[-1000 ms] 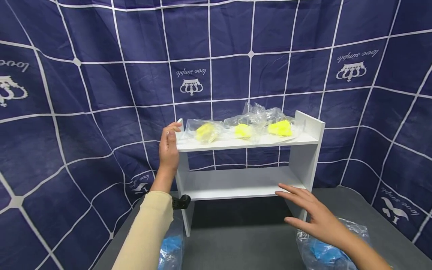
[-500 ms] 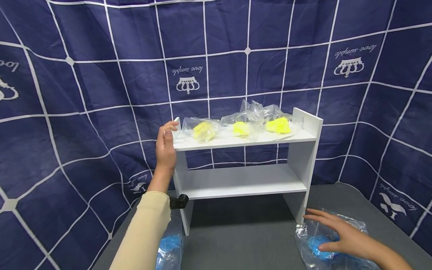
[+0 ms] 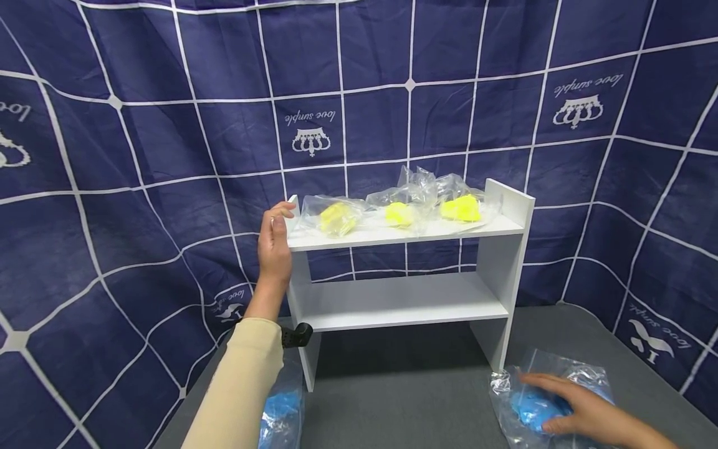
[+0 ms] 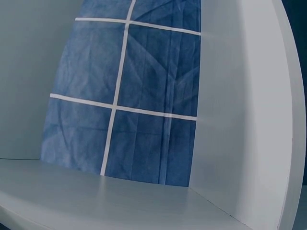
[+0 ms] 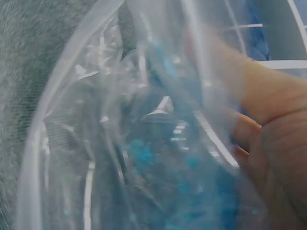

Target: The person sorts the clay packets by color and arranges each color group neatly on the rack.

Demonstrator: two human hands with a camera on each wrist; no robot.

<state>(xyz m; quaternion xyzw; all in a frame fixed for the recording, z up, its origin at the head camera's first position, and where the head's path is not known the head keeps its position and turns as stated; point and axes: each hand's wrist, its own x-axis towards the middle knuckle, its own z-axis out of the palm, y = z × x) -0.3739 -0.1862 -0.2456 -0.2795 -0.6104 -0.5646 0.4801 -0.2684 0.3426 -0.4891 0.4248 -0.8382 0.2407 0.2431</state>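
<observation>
At the upper left of a white two-tier shelf (image 3: pixel 404 299), my left hand (image 3: pixel 273 246) grips the left side panel, its fingertips at the panel's top edge. The left wrist view shows the shelf's inside and a side panel (image 4: pixel 268 110), but not the hand. On the right, my right hand (image 3: pixel 583 408) is low over a clear plastic bag (image 3: pixel 507 418) with a blue lump (image 3: pixel 530 408) inside. Its fingers and thumb are spread on either side of the lump. In the right wrist view the plastic partly covers the thumb (image 5: pixel 268 88) and fingers.
Three clear bags with yellow lumps (image 3: pixel 338 218) lie along the top board. Another bagged blue thing (image 3: pixel 280 411) lies on the grey surface by the shelf's left foot. A navy curtain (image 3: pixel 370 81) with white lines hangs behind and at both sides.
My right hand has moved down and right, from in front of the shelf to the bag with the blue lump. My left hand has stayed on the side panel. The view has shifted slightly.
</observation>
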